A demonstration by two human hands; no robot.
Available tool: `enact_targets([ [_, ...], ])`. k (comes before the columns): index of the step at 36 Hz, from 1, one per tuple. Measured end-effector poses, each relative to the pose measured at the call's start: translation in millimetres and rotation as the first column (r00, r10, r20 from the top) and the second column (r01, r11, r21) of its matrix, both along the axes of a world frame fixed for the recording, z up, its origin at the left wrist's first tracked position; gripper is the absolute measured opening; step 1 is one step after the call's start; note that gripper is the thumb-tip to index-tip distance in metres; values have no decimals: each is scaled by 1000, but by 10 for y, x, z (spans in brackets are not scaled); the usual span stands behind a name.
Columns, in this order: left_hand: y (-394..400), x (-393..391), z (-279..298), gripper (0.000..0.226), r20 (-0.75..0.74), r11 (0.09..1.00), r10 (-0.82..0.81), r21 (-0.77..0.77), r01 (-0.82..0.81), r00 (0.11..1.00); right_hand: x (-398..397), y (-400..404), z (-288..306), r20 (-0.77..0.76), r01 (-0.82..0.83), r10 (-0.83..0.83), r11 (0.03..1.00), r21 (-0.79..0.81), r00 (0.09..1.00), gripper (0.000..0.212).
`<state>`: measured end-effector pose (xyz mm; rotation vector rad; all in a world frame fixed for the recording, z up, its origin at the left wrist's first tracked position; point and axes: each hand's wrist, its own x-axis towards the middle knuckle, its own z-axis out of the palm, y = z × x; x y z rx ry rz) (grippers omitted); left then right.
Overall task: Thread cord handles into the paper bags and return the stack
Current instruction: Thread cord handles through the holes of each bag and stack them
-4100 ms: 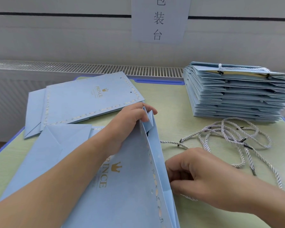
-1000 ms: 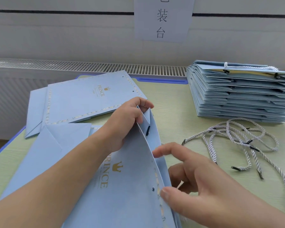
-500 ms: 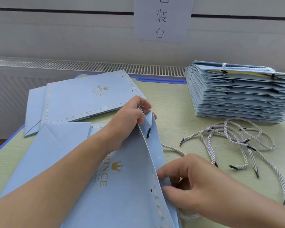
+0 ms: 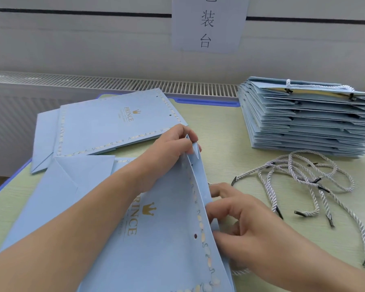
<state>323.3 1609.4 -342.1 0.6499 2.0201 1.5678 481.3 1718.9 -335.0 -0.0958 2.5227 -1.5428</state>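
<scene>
Head view: green table (image 4: 223, 131), white wall (image 4: 93, 45)

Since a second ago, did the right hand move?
Yes. The right hand dropped from above the bag to the table, fingers at the bag's edge.

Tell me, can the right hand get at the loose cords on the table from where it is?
Probably yes. The right hand is at the bag's open edge, and the loose cords lie on the table just to its right, nothing between them.
</scene>
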Motion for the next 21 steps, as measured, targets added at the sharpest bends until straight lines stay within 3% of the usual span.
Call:
enact_targets([
  [3,-11,-1,3,30,11,1000,5,18,-5,1000,10,-6,-55,-64,59,-63,996,-62,996,16],
  [6,-15,-9,5,32,18,999,27,38,-28,999,14,-51,-117,-287,153,-106,977,149,952,11],
  [9,-11,-20,1,32,23,997,53,46,-54,998,32,-55,-172,-578,289,-43,895,341,815,8],
  [12,-3,-28,-3,31,30,996,62,63,-64,998,40,-81,-134,-711,332,71,849,412,700,11],
  [15,-5,-20,6,32,35,995,62,73,-65,997,30,-43,-85,-693,272,121,862,429,710,14],
  [18,-7,-3,11,32,32,996,54,70,-56,998,22,29,-21,-525,75,63,968,238,849,10],
  [21,-16,0,10,33,63,994,63,91,-69,996,-18,122,7,-445,25,11,997,75,895,16],
])
